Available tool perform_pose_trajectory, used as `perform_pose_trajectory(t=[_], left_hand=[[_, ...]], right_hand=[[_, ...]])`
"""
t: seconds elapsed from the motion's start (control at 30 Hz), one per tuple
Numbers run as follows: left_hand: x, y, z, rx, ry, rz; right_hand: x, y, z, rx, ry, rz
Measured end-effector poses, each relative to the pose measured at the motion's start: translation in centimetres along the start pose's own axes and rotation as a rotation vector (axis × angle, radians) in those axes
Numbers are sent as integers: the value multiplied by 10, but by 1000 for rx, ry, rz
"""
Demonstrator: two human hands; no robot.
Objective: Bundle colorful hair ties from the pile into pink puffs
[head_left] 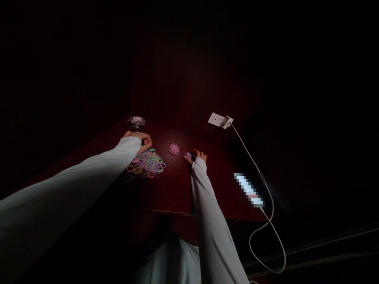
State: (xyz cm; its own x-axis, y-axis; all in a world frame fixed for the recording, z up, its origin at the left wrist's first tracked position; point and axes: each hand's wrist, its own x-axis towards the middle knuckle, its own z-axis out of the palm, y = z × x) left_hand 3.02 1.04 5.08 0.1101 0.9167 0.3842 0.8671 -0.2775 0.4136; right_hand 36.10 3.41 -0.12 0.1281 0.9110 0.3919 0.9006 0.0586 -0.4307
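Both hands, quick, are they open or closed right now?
Left hand: curled beside the colorful pile; can't tell if it's holding anything.
Right hand: fingers bent at the little purple pile; grip can't be told.

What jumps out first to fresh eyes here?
Probably the bright, pixelated patch at the table's right, with a white cable looping below it. Next, the multicoloured heap of bands and rings beside the left hand, then the small pink pile between the two hands. The white wall socket stands out against the dark behind.
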Motion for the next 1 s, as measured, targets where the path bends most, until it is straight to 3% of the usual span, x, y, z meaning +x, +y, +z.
perform_pose_trajectory(t=[0.37,0.57,0.7,0.8,0.9,1.0], left_hand=[[2,-5,7,14,5,37],[10,-17,13,-31,77,13],[16,-24,14,-37,68,-12],[18,-23,12,-35,46,-26],[18,-22,14,-37,72,-50],[16,-22,16,-45,106,-33]], right_hand=[[11,-8,-10,-76,-3,1],[-7,-51,-7,68,-7,-247],[-29,-99,9,314,-93,-363],[-47,-122,11,454,-229,-499],[-58,-127,6,397,-346,-581],[-55,-120,9,337,-383,-604]])
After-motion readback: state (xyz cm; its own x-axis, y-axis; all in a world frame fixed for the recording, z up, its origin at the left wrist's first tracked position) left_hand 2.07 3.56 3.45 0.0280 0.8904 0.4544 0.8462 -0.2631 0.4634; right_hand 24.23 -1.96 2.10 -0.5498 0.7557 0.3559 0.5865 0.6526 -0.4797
